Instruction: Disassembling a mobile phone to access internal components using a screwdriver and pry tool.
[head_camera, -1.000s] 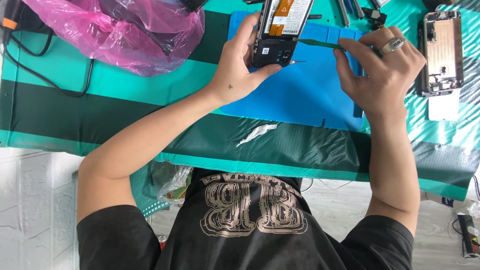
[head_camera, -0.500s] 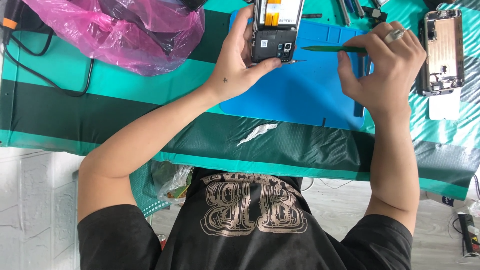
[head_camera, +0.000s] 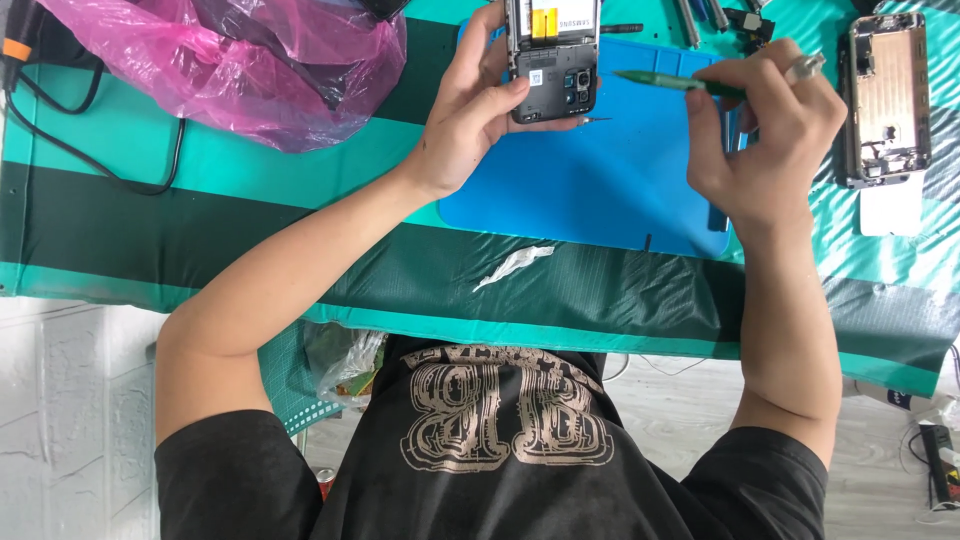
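Fingers of our left hand (head_camera: 478, 108) clenched an opened smartphone (head_camera: 553, 62), back cover off and battery and camera module exposed, held above the far edge of the blue repair mat (head_camera: 600, 190), while our right hand (head_camera: 768, 135) pinched a green-handled tool (head_camera: 680, 83) with its tip just beside the phone. We judged that a slip of that tip could gouge the exposed board, and that a loosened grip could drop the phone onto the surface (head_camera: 250, 240).
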